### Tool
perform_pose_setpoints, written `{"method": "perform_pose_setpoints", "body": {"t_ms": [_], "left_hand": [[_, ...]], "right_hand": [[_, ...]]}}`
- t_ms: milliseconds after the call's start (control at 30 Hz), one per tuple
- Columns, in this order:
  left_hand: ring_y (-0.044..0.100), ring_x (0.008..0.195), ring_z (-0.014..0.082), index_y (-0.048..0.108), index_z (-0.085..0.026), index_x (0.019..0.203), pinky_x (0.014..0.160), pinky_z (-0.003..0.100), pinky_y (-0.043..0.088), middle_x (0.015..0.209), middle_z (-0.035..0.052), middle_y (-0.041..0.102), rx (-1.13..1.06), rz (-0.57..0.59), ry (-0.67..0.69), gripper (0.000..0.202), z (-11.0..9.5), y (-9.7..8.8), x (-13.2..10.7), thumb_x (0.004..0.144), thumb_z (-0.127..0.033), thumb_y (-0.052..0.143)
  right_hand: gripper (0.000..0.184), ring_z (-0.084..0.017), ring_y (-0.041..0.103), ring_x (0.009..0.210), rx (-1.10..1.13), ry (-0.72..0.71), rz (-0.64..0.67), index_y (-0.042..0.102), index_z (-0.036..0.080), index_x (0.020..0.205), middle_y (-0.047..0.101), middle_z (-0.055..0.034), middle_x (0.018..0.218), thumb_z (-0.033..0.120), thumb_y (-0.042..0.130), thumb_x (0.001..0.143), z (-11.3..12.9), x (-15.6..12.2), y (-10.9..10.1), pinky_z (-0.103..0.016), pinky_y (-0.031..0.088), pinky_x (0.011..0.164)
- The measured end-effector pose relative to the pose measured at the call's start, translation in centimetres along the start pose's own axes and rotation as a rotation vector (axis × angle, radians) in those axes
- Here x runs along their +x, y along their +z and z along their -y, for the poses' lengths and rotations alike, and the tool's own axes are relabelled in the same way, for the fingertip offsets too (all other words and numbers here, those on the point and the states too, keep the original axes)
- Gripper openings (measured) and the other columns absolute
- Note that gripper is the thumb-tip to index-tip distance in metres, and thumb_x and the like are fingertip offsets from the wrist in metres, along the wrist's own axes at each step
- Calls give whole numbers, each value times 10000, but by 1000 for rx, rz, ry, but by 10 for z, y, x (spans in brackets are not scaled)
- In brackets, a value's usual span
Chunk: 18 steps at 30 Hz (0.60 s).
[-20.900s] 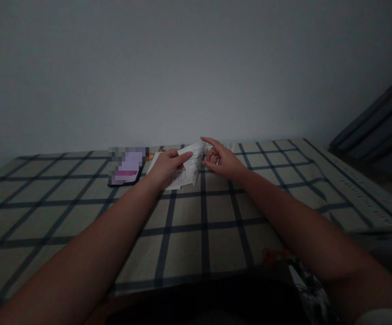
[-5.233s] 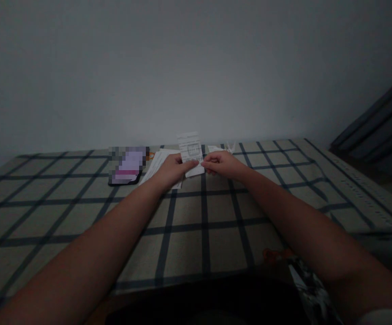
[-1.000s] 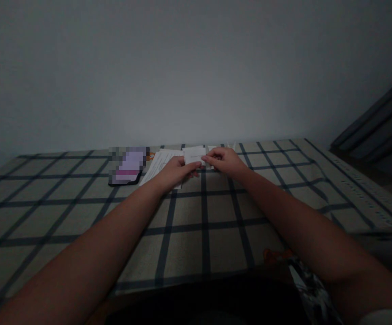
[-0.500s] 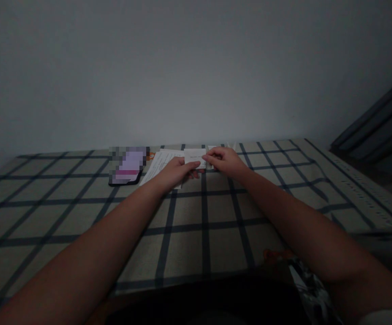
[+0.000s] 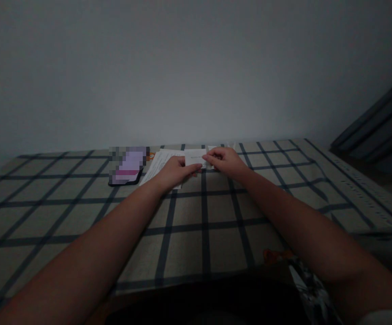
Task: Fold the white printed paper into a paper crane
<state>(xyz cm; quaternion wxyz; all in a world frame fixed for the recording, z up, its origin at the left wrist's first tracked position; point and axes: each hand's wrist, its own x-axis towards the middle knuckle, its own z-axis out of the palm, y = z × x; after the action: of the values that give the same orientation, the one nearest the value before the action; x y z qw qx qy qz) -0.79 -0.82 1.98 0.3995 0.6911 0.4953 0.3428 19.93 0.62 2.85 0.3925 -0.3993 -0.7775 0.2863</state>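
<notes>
Between my hands is a small white card-like piece (image 5: 194,156) with a short line of faint print. My left hand (image 5: 179,171) grips its lower left part, thumb across the front and fingers behind. The thumb and fingertips of my right hand (image 5: 225,160) pinch its right edge. Beneath and left of my left hand lie printed paper sheets (image 5: 158,163), partly covered by that hand. Just behind my right hand, a bit of another white piece (image 5: 211,147) shows; its kind is hidden.
A phone (image 5: 130,166) with a lit, partly blurred screen lies left of the papers. A checked cloth (image 5: 189,239) covers the table, which meets a plain wall (image 5: 196,72). Dark striped fabric (image 5: 379,117) hangs at the right.
Both hands stay in nearly the same place on the white piece. The fingers of my left hand under it have shifted slightly, and the piece's tilt differs a little.
</notes>
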Motion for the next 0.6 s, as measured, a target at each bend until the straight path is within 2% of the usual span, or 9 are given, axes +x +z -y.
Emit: {"method": "perform_pose_setpoints", "body": {"t_ms": [200,400,600], "left_hand": [[458,505,103,761,-128,828,471,230,295,654,51,667,15,-1,3,317,-4,0,-2,787,-432,682],[426,466,96,736,-130,798,462,237,268,570,17,602,9,31,-21,306,-7,0,-4,769,-434,709],[469,518,116,725,-139,790,496,241,314,554,8,589,35,5,9,274,-4,1,-2,733,-406,753]], "right_hand": [[378,-126,499,654,-15,-4,4,692,125,807,589,-25,679,485,585,854,0,-1,0,-272,350,604],[377,-123,488,639,-34,-6,4,679,135,795,586,-20,676,494,579,853,0,0,-1,-272,341,594],[383,-125,492,644,-58,-17,-4,690,129,808,598,-27,695,492,577,854,1,0,-1,-275,341,599]]}}
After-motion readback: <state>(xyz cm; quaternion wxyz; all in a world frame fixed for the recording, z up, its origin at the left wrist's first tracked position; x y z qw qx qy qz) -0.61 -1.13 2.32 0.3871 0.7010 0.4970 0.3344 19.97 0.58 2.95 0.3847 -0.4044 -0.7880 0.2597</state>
